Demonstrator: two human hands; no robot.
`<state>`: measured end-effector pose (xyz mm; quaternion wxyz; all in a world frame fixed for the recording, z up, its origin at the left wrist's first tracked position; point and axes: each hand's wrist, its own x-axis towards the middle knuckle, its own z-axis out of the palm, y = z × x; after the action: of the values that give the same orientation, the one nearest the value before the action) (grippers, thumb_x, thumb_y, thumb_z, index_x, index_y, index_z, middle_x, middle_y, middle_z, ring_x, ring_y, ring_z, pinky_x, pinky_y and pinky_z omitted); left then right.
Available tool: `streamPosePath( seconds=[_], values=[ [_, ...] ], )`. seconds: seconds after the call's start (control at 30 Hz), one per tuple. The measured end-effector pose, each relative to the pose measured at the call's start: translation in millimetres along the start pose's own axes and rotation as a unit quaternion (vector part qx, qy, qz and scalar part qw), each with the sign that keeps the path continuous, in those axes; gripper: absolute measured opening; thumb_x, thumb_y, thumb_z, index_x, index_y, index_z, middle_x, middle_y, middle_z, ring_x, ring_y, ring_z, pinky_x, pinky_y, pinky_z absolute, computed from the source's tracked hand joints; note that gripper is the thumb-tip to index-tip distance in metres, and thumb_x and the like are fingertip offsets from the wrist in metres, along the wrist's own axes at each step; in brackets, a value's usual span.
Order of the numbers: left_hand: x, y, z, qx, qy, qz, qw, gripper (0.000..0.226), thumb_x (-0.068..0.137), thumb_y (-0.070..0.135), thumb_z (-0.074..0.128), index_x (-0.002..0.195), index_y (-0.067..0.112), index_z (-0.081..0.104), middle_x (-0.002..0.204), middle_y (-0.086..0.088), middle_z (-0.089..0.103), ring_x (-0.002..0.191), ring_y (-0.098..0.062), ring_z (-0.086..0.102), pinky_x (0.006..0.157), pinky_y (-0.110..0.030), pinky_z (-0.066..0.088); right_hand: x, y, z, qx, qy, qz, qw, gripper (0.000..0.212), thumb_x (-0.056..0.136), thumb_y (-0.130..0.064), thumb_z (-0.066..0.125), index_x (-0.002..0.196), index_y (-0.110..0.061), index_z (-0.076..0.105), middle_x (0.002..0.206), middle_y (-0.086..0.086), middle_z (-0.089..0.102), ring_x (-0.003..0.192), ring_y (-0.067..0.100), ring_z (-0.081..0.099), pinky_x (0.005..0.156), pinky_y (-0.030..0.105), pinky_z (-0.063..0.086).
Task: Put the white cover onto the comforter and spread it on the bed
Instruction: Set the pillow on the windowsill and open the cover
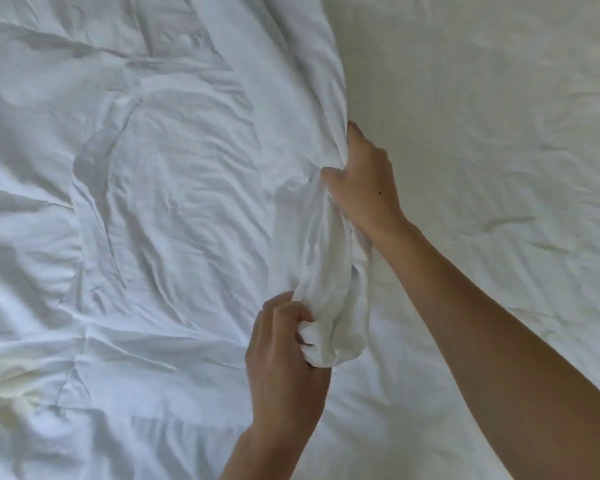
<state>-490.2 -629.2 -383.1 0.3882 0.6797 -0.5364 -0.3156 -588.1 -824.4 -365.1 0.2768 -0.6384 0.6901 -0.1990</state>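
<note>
The white cover (160, 188) lies crumpled over the left and middle of the bed, with many wrinkles and a padded bulk under it that looks like the comforter. A bunched roll of the cover's right edge runs between my hands. My left hand (284, 362) grips the near end of that roll, fingers curled into the fabric. My right hand (361, 181) grips the far part of the same edge, thumb and fingers pinching the cloth. I cannot tell where the comforter ends inside the cover.
The flat bed sheet (492, 140) fills the right half of the view, only lightly creased. A yellowish patch (11, 386) shows on the fabric at the lower left.
</note>
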Motion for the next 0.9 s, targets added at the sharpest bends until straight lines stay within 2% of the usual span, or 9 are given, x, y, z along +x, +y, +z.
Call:
streamPosePath(
  seconds=[0.07, 0.17, 0.23, 0.33, 0.43, 0.57, 0.67, 0.77, 0.9],
  values=[
    [-15, 22, 43, 0.02, -0.041, 0.06, 0.997, 0.043, 0.067, -0.002, 0.07, 0.09, 0.023, 0.046, 0.099, 0.004, 0.06, 0.081, -0.012, 0.058, 0.062, -0.013, 0.039, -7, 43, -40, 0.009, 0.012, 0.031, 0.999, 0.041, 0.079, -0.022, 0.062, 0.119, -0.016, 0.054, 0.092, -0.003, 0.062, 0.082, 0.021, 0.06, 0.071, 0.029, 0.049],
    [-30, 37, 104, 0.065, -0.144, 0.119, 0.98, 0.033, 0.068, 0.002, 0.057, 0.094, 0.02, 0.049, 0.108, 0.0, 0.055, 0.086, -0.018, 0.054, 0.06, -0.02, 0.044, -24, 123, -77, 0.001, 0.013, 0.144, 0.99, 0.053, 0.08, -0.033, 0.067, 0.127, -0.016, 0.051, 0.102, 0.0, 0.063, 0.093, 0.023, 0.059, 0.079, 0.03, 0.046],
    [-38, 27, 132, 0.115, -0.252, 0.164, 0.947, 0.041, 0.065, 0.004, 0.065, 0.101, 0.019, 0.054, 0.116, -0.004, 0.053, 0.091, -0.023, 0.056, 0.061, -0.028, 0.052, -37, 177, -83, -0.025, 0.002, 0.247, 0.969, 0.061, 0.084, -0.029, 0.066, 0.139, -0.014, 0.043, 0.109, 0.009, 0.064, 0.108, 0.031, 0.059, 0.089, 0.037, 0.045],
    [-43, 0, 135, 0.137, -0.39, 0.21, 0.886, 0.038, 0.075, 0.016, 0.069, 0.113, 0.017, 0.06, 0.116, -0.007, 0.061, 0.097, -0.025, 0.062, 0.073, -0.034, 0.055, -61, 233, -75, -0.052, -0.029, 0.359, 0.931, 0.069, 0.09, -0.024, 0.06, 0.149, -0.011, 0.027, 0.129, 0.019, 0.057, 0.124, 0.037, 0.049, 0.1, 0.041, 0.038],
    [-31, -26, 114, 0.117, -0.334, 0.224, 0.908, 0.032, 0.073, 0.013, 0.073, 0.104, 0.017, 0.066, 0.104, 0.001, 0.066, 0.093, -0.016, 0.062, 0.073, -0.026, 0.053, -74, 249, -55, -0.059, -0.027, 0.358, 0.931, 0.069, 0.089, -0.025, 0.06, 0.149, -0.012, 0.028, 0.136, 0.019, 0.05, 0.125, 0.036, 0.046, 0.101, 0.042, 0.036],
    [13, -65, 73, 0.172, -0.18, 0.169, 0.954, 0.03, 0.081, 0.012, 0.057, 0.109, 0.009, 0.067, 0.115, -0.007, 0.064, 0.106, -0.022, 0.055, 0.085, -0.028, 0.048, -59, 227, -32, -0.055, 0.044, 0.296, 0.952, 0.058, 0.091, -0.028, 0.056, 0.143, -0.012, 0.036, 0.136, 0.02, 0.046, 0.122, 0.037, 0.047, 0.099, 0.043, 0.038],
    [57, -98, 39, 0.239, -0.129, 0.142, 0.952, 0.039, 0.088, 0.024, 0.053, 0.121, 0.005, 0.061, 0.13, -0.018, 0.055, 0.118, -0.032, 0.049, 0.1, -0.038, 0.04, -40, 201, -16, -0.028, 0.053, 0.266, 0.962, 0.063, 0.094, -0.04, 0.052, 0.146, -0.012, 0.031, 0.142, 0.018, 0.042, 0.127, 0.035, 0.044, 0.102, 0.039, 0.034],
    [88, -135, 1, 0.31, -0.073, 0.101, 0.943, 0.051, 0.092, 0.035, 0.05, 0.13, 0.002, 0.054, 0.139, -0.024, 0.048, 0.125, -0.042, 0.046, 0.105, -0.048, 0.036, -22, 191, -6, 0.026, 0.051, 0.313, 0.948, 0.08, 0.09, -0.054, 0.055, 0.152, -0.018, 0.019, 0.149, 0.014, 0.035, 0.133, 0.032, 0.04, 0.106, 0.036, 0.031],
    [84, -173, -50, 0.347, -0.014, 0.026, 0.938, 0.058, 0.093, 0.041, 0.046, 0.138, 0.004, 0.046, 0.145, -0.025, 0.04, 0.132, -0.042, 0.037, 0.112, -0.048, 0.027, -9, 198, -1, 0.066, 0.094, 0.374, 0.92, 0.098, 0.078, -0.062, 0.065, 0.152, -0.018, 0.017, 0.148, 0.014, 0.039, 0.132, 0.033, 0.042, 0.106, 0.038, 0.033]
  ],
)
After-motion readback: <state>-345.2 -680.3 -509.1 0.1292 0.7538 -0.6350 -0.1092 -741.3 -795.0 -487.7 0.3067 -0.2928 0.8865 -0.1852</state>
